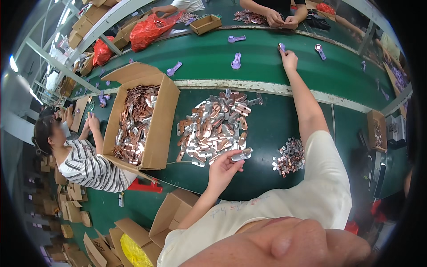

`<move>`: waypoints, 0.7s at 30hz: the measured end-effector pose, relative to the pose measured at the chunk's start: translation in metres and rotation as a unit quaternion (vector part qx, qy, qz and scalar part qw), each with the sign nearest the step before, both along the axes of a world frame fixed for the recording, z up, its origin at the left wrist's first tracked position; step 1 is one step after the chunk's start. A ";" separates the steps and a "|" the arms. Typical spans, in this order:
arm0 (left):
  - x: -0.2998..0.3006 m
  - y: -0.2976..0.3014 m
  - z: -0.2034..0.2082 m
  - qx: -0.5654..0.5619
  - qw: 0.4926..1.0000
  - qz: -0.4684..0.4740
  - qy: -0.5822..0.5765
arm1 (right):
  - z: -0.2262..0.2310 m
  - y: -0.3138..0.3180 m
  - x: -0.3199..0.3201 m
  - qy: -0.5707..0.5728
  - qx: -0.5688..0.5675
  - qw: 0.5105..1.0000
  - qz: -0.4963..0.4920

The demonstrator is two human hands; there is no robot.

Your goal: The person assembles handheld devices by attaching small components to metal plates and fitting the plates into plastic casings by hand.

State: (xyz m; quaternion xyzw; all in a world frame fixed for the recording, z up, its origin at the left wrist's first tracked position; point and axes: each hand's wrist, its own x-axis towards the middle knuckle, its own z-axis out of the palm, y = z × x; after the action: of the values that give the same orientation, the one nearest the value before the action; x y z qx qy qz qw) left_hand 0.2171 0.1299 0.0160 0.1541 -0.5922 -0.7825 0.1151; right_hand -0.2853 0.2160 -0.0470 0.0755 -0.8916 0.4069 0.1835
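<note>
My left hand (222,171) is closed on a silver metal plate (242,155), an oblong piece with rounded ends, just in front of a pile of similar plates (213,124). These are silver and copper-coloured, several with a hole. My right arm stretches far over the green belt (258,55), where my right hand (290,61) pinches a small purple part (281,47) with a coppery round end. More purple parts with round heads lie along the belt, one (236,61) left of my right hand and another (320,51) right of it. Small metal bits (290,156) form a heap near my right side.
A cardboard box (162,122) full of metal plates stands left of the pile. A pale rail (267,88) separates table and belt. Co-workers sit at the left and across the belt, one with hands (282,20) together. Red bags (149,33) and cartons lie beyond.
</note>
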 end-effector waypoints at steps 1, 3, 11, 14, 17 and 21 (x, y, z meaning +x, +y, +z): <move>0.002 -0.001 -0.001 -0.007 1.000 0.002 -0.008 | 0.011 -0.001 0.022 0.104 -0.017 0.994 0.013; -0.003 0.000 0.000 -0.035 0.999 -0.015 -0.016 | 0.042 0.018 0.071 0.105 0.008 0.992 0.067; -0.019 -0.002 0.013 -0.026 0.999 -0.021 0.026 | 0.045 0.073 0.259 0.095 0.316 0.874 0.356; -0.021 0.004 0.021 -0.041 0.997 -0.042 0.058 | 0.042 0.099 0.264 0.044 0.239 0.904 0.352; -0.019 0.008 0.026 -0.072 0.995 -0.052 0.047 | 0.033 0.133 0.251 0.097 0.296 0.898 0.311; -0.015 0.014 0.029 -0.067 0.994 -0.041 0.070 | 0.016 0.152 0.249 0.011 0.282 0.909 0.307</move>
State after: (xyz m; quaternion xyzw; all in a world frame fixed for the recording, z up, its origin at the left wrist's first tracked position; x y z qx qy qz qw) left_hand 0.2022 0.1435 0.0447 0.0663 -0.6393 -0.7542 0.1345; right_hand -0.0361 0.3680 -0.0310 0.3980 -0.9002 0.1742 0.0304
